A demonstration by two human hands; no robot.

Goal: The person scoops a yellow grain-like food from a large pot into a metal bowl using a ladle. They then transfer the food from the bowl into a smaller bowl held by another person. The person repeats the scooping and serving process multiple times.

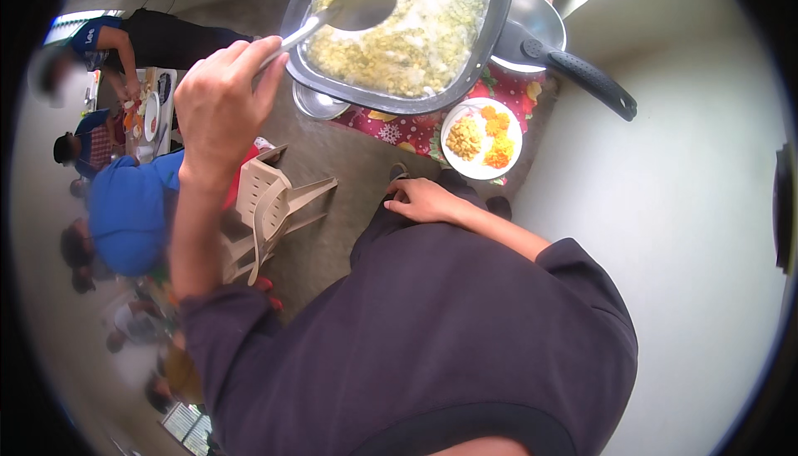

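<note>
My left hand (pixel 229 98) is closed round the handle of a large metal spoon (pixel 366 9). The spoon's bowl is over a deep, dark, square-sided pan (pixel 301 61). Inside the pan is pale, foamy liquid with many small yellow-green pieces (pixel 407 53). Low by my body, my right hand (pixel 428 201) rests on my dark clothing at the thigh, thumb and fingers a little apart, with nothing visible in it. The pan's black handle (pixel 592 83) points to the right, away from both hands.
A white plate (pixel 474 169) with diced yellow and orange food stands on a red patterned tablecloth (pixel 391 128). Metal bowls (pixel 544 19) sit behind and beside the pan. At left are a beige plastic chair (pixel 264 194), seated people and a food table. A pale wall (pixel 665 231) rises at right.
</note>
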